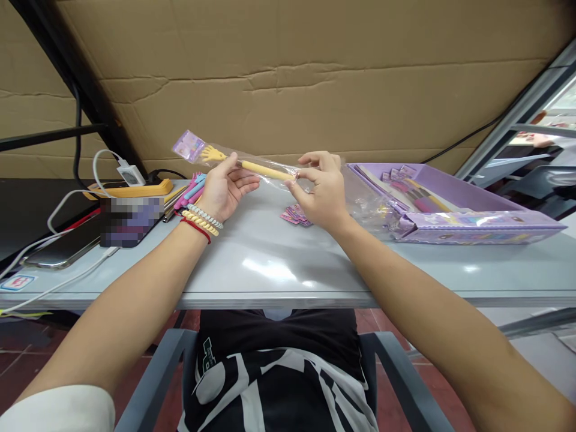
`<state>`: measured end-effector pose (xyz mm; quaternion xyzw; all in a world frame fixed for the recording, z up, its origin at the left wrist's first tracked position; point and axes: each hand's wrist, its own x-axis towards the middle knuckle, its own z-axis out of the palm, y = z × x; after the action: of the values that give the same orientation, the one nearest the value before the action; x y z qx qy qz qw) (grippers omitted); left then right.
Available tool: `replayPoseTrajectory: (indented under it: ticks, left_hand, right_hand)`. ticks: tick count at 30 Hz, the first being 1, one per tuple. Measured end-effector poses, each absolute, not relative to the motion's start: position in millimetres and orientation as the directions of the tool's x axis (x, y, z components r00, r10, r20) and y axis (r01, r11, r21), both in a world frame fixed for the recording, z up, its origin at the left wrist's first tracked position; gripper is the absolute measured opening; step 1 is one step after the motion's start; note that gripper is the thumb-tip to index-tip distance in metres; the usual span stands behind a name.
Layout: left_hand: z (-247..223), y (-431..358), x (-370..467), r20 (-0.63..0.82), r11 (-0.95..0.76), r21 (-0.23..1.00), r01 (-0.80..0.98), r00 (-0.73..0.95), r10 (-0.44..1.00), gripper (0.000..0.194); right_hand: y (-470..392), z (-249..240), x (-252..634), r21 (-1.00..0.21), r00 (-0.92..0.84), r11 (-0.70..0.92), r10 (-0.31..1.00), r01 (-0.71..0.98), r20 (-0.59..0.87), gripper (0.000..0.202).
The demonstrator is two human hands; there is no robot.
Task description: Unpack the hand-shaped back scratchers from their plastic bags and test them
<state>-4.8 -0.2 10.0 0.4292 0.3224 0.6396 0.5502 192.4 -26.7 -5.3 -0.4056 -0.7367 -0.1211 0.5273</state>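
Bagged yellow stick point(270, 172) with a hand-shaped head is up above the tabletop point(270, 252), tilted, head end higher, spanning both hands. Left hand point(220, 191) has thumb and fingers closed loosely around it just below the head; right hand point(326, 192) has thumb and index pinched on the far end. Likely light and fairly stiff; clear sleeve point(276, 167) looks slick and crinkly, so the stick could slide inside. Best hold: through the film on the shaft, off the thin finger prongs.
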Motion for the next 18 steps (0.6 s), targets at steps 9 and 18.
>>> replayPoseTrajectory:
  ticks: [9,18]
  left_hand:
    - [10,17,-24,0.105,-0.228,0.833,-0.503,-0.262,0.959,0.040]
    - [14,27,-36,0.105,-0.376,0.829,-0.415,-0.543,0.833,0.009]
  right_hand:
    - [-28,5,207,-0.202,-0.095,0.614,0.416,0.763,0.904,0.014]
    - [-27,8,212,-0.184,-0.130,0.629,0.418,0.755,0.899,0.012]
